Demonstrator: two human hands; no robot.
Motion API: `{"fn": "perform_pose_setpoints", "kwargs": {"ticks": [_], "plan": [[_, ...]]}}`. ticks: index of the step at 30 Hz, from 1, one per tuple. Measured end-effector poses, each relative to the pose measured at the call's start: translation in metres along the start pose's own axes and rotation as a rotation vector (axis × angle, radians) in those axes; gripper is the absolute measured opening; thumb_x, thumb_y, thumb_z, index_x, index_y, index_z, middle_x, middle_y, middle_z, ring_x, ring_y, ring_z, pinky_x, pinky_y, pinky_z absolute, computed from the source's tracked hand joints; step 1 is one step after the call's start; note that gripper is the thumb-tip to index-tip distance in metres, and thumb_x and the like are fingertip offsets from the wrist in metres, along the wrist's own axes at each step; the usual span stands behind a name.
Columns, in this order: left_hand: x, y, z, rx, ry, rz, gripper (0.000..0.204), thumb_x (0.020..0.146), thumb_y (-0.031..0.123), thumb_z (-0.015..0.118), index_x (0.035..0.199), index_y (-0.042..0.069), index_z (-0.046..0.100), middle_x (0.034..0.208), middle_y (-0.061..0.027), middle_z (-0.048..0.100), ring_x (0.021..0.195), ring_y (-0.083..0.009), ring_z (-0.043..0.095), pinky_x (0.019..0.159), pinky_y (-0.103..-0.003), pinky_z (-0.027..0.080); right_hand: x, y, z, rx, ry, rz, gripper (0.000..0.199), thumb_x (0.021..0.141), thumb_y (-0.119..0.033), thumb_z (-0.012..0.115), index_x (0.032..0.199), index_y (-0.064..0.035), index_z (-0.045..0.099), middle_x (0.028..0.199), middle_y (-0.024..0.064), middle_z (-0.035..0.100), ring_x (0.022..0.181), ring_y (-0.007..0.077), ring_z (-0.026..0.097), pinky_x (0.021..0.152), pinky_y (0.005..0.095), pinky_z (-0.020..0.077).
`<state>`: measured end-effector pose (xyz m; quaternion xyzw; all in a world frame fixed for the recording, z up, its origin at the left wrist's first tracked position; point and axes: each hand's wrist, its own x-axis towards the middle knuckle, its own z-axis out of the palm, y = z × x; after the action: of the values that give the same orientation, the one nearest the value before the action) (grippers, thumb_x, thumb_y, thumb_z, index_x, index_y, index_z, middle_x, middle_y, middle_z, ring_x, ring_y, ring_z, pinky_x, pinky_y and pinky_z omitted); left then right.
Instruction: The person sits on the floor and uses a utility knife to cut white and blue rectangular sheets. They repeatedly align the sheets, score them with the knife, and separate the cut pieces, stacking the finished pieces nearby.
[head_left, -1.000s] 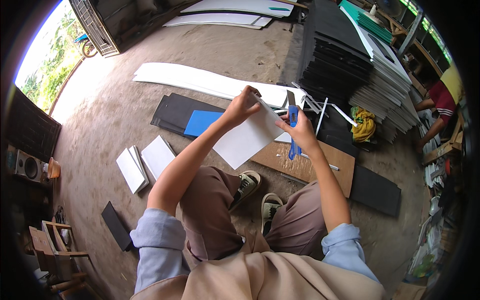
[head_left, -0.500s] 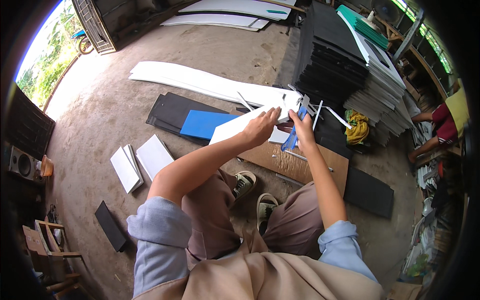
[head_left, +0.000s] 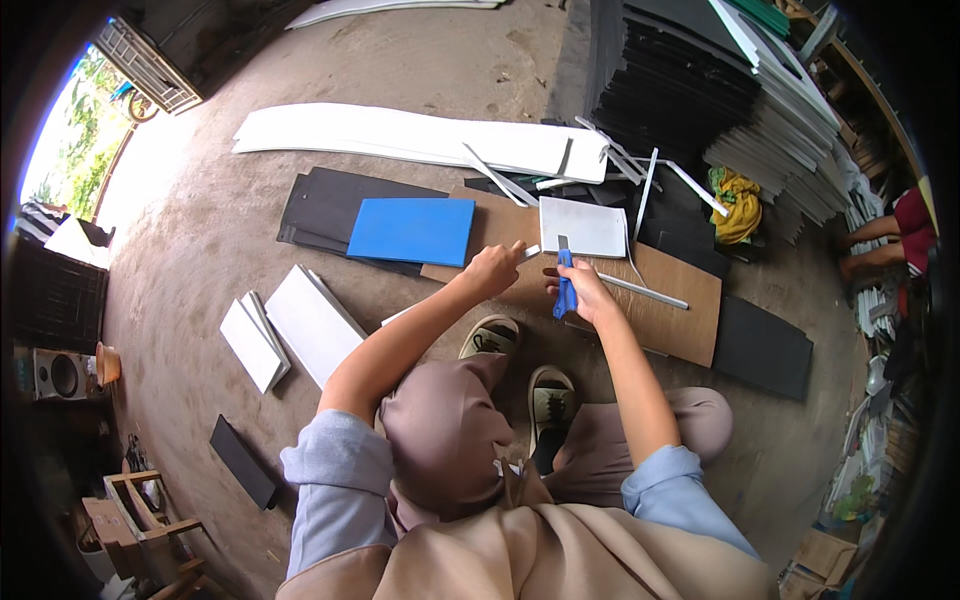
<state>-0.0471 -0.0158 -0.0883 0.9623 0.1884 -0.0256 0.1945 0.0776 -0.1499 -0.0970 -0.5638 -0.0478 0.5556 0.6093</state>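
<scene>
My right hand (head_left: 588, 290) grips a blue utility knife (head_left: 566, 285), blade pointing away from me, over a brown cutting board (head_left: 670, 310) on the floor. My left hand (head_left: 492, 270) is closed around the end of a thin white strip (head_left: 528, 252) near the board's left part. A white rectangular sheet (head_left: 583, 226) lies flat on the board just beyond both hands. A long thin white strip (head_left: 640, 290) lies across the board to the right of the knife. My shoes (head_left: 490, 338) rest at the board's near edge.
A blue sheet (head_left: 412, 231) lies on black sheets (head_left: 330, 203) to the left. White panels (head_left: 310, 325) lie at the near left, a long white board (head_left: 420, 138) farther off. Stacked black and white sheets (head_left: 720, 90) fill the far right, with a yellow cloth (head_left: 736, 203). Another person's legs (head_left: 880, 240) show at the right edge.
The white sheet I held up in both hands now lies flat on the board. My hands have dropped to the board, the left closing on a thin strip.
</scene>
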Motion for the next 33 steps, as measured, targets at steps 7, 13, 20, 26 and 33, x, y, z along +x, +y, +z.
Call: {"fn": "perform_pose_setpoints", "kwargs": {"ticks": [7, 13, 20, 26, 33], "plan": [[0.009, 0.023, 0.051, -0.061, 0.106, -0.015, 0.034, 0.072, 0.013, 0.055, 0.105, 0.005, 0.049, 0.076, -0.0129, 0.06, 0.069, -0.0274, 0.061, 0.057, -0.035, 0.05, 0.013, 0.046, -0.022, -0.505, 0.209, -0.12, 0.019, 0.091, -0.02, 0.039, 0.101, -0.0038, 0.04, 0.064, 0.0069, 0.051, 0.039, 0.0154, 0.049, 0.035, 0.0266, 0.0372], [-0.001, 0.016, 0.059, -0.041, 0.136, 0.017, 0.047, 0.067, 0.006, 0.058, 0.113, 0.003, 0.048, 0.103, -0.0104, 0.057, 0.093, -0.0261, 0.057, 0.068, -0.034, 0.051, 0.006, 0.054, -0.013, -0.778, 0.258, -0.134, 0.035, 0.09, -0.024, 0.041, 0.108, 0.0066, 0.041, 0.056, 0.0198, 0.055, 0.042, 0.0264, 0.056, 0.04, 0.0368, 0.042], [-0.015, -0.012, 0.058, -0.031, 0.18, 0.025, 0.045, 0.069, -0.001, 0.051, 0.114, 0.003, 0.048, 0.114, -0.0127, 0.053, 0.105, -0.0296, 0.051, 0.085, -0.035, 0.046, 0.015, 0.072, -0.007, -0.805, 0.227, -0.232, 0.044, 0.091, -0.03, 0.04, 0.107, 0.0104, 0.043, 0.075, 0.0303, 0.055, 0.075, 0.044, 0.055, 0.06, 0.045, 0.0427], [-0.004, -0.002, 0.048, -0.081, 0.058, -0.147, 0.04, 0.07, 0.005, 0.053, 0.11, 0.001, 0.048, 0.109, -0.0131, 0.052, 0.098, -0.0275, 0.052, 0.085, -0.033, 0.043, 0.007, 0.068, -0.002, -0.845, 0.264, -0.225, 0.034, 0.092, -0.027, 0.036, 0.095, 0.0059, 0.047, 0.077, 0.029, 0.054, 0.078, 0.045, 0.052, 0.063, 0.0465, 0.0399], [-0.008, -0.009, 0.065, 0.027, 0.235, -0.043, 0.048, 0.065, 0.001, 0.058, 0.112, 0.002, 0.048, 0.108, -0.0129, 0.055, 0.098, -0.0279, 0.054, 0.079, -0.033, 0.047, -0.023, 0.074, 0.005, -0.901, 0.331, -0.247, 0.033, 0.092, -0.027, 0.035, 0.089, 0.0042, 0.046, 0.069, 0.0269, 0.054, 0.069, 0.0432, 0.054, 0.054, 0.0462, 0.0397]]}}
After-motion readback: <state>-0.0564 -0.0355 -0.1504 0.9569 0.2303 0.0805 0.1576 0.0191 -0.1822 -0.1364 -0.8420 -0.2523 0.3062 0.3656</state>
